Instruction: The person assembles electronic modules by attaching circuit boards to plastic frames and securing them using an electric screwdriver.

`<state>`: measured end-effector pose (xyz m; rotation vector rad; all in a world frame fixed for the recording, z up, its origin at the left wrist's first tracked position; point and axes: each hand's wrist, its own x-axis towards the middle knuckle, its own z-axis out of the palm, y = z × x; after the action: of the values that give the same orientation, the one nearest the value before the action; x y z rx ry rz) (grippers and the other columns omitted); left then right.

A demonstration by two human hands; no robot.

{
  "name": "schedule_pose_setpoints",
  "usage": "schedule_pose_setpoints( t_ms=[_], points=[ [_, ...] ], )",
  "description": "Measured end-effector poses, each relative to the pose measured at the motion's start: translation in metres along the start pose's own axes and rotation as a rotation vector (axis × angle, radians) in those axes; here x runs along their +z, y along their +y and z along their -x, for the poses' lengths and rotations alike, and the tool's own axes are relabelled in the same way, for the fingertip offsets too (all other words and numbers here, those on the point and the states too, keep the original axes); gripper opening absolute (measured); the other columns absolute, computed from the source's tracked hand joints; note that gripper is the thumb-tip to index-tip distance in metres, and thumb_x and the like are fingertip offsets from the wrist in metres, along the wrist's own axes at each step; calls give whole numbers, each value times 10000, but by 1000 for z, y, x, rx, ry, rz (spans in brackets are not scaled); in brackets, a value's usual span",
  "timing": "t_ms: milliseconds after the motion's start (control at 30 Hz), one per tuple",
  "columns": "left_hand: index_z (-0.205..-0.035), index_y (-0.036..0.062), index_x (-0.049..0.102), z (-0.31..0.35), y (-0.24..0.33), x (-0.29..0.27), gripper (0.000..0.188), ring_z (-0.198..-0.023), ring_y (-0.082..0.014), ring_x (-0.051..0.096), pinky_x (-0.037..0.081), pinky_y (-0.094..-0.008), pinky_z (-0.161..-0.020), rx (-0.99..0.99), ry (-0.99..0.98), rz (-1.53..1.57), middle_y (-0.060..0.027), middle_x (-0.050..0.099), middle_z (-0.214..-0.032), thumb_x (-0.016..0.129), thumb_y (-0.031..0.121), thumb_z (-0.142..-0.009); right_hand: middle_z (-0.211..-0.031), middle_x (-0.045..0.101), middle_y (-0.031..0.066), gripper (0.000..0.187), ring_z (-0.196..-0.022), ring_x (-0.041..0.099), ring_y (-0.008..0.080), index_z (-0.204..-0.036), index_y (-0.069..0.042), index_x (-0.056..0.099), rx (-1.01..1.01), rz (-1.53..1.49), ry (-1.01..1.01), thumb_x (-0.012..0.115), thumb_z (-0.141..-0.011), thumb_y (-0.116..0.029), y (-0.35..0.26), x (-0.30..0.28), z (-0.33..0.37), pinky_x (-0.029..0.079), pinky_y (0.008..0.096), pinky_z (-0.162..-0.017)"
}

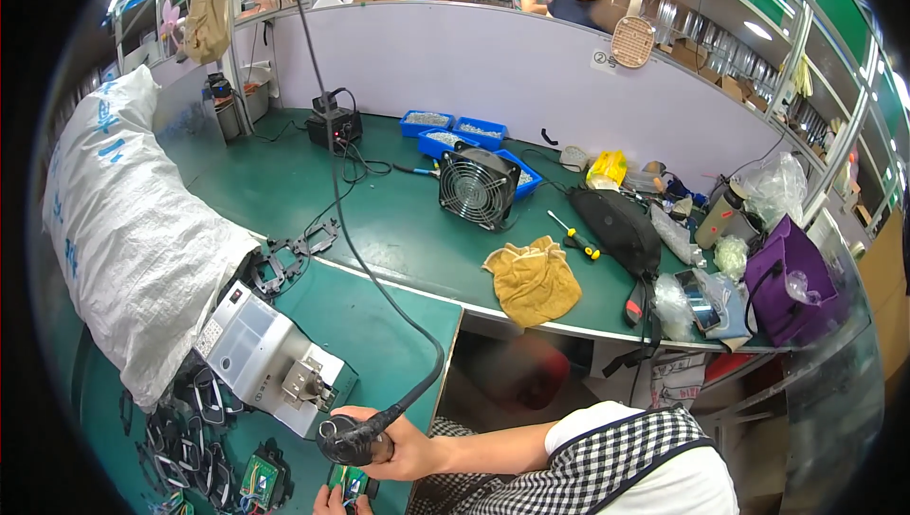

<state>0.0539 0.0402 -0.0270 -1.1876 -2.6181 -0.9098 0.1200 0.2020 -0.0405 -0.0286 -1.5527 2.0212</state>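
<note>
Black corded tool [353,441] in right hand [403,449]

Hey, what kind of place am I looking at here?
Most likely an electronics assembly workshop. The right hand holds a corded power tool over a small green circuit board, black plastic frames lie on the green bench, and blue parts bins sit behind.

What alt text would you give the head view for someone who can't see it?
A person's right hand grips a corded black power screwdriver above a small green circuit board steadied by the left hand, at a green workbench. Beside them sit a white benchtop machine, black plastic frames, a white woven sack and, farther back, a small fan.
</note>
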Motion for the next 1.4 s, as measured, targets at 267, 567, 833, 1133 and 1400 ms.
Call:
schedule_pose_setpoints(
  t_ms=[267,567,833,1133,1400],
  points=[
    [-973,-6,573,-1,1,0,327,-929,-356,496,378,-427,-809,-4,5,12,-175,548,-1035,634,170,-705,-1191,427,82,721,-1082,444,141,-1309,18,236,-66,19,-7,556,-680,168,2,-2,-2,369,283,-908],
    [-988,-11,569,0,3,-3,337,-948,-356,488,372,-427,-822,-26,-27,-9,-175,541,-1052,617,188,-721,-1220,401,86,718,-1103,432,151,-1311,6,233,3,-101,6,559,-690,160,1,0,-1,354,291,-930],
    [-992,-9,569,2,-1,-2,340,-947,-361,486,368,-435,-822,-17,-29,-7,-180,537,-1054,619,171,-708,-1232,393,91,711,-1119,424,154,-1309,12,229,-54,16,34,564,-697,152,5,-1,-1,356,295,-934],
    [-986,0,573,1,2,-2,332,-941,-360,487,368,-435,-817,-30,-17,16,-175,538,-1051,637,162,-703,-1242,380,96,709,-1125,420,162,-1306,13,229,-37,-112,19,555,-694,162,8,0,0,354,300,-938],
    [-983,3,577,2,2,-2,321,-935,-358,492,369,-433,-816,-25,-13,4,-175,539,-1058,636,154,-706,-1248,379,99,702,-1127,422,165,-1309,8,227,-60,-35,26,532,-700,179,4,1,0,354,298,-941]
  ],
)
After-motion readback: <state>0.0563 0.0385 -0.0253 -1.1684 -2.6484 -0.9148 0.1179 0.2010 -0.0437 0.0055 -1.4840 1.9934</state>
